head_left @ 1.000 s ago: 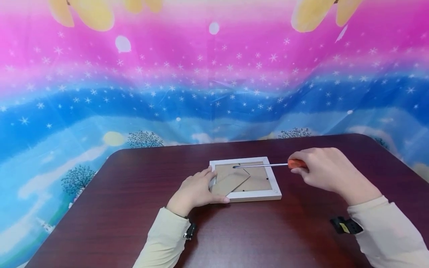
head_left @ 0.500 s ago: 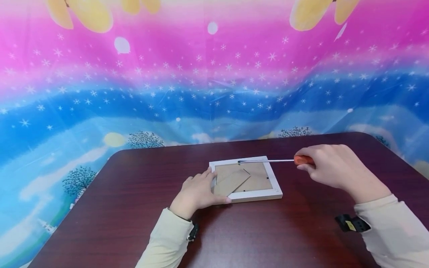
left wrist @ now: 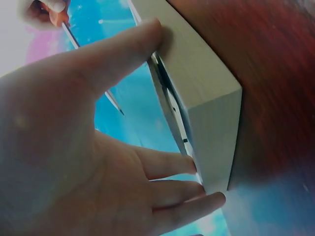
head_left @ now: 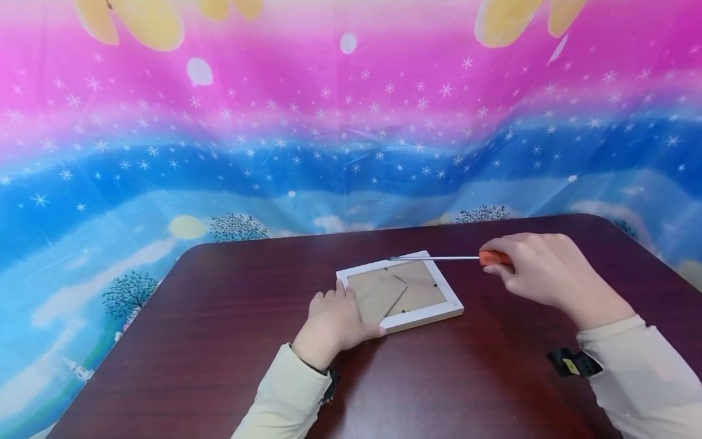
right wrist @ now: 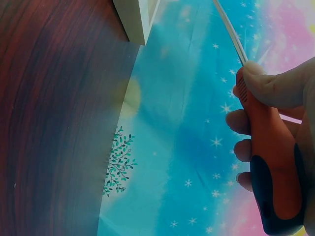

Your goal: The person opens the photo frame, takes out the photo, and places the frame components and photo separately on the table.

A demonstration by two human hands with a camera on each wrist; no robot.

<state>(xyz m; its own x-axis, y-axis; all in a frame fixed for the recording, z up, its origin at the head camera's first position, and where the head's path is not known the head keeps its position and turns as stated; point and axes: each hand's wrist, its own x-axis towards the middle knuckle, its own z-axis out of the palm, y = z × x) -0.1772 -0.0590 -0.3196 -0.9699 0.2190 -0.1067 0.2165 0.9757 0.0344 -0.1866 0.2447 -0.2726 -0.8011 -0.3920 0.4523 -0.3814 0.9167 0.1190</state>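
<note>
A white picture frame (head_left: 421, 312) lies back up on the table, its brown backing board (head_left: 422, 289) with a stand flap and small black tabs showing. My left hand (head_left: 333, 320) grips its near left corner; in the left wrist view the thumb lies on one side of the frame (left wrist: 211, 128) and fingertips (left wrist: 214, 199) on the other. An orange-and-black screwdriver (right wrist: 278, 152) is held by its handle in my right hand (head_left: 543, 268), with the thumb along the top of the handle. Its metal shaft points left and the tip overlaps the frame's far edge in the head view.
The dark reddish-brown wooden table (head_left: 219, 341) has rounded far corners. Behind it hangs a pink and blue curtain (head_left: 351, 122) with snowflakes and trees. A black strap (head_left: 574, 363) sits at the right wrist, by the beige sleeve.
The frame has turned counterclockwise under my left hand, which shifted slightly right. The screwdriver tip has gone from above the backing board to the far edge as my right hand moved away and right.
</note>
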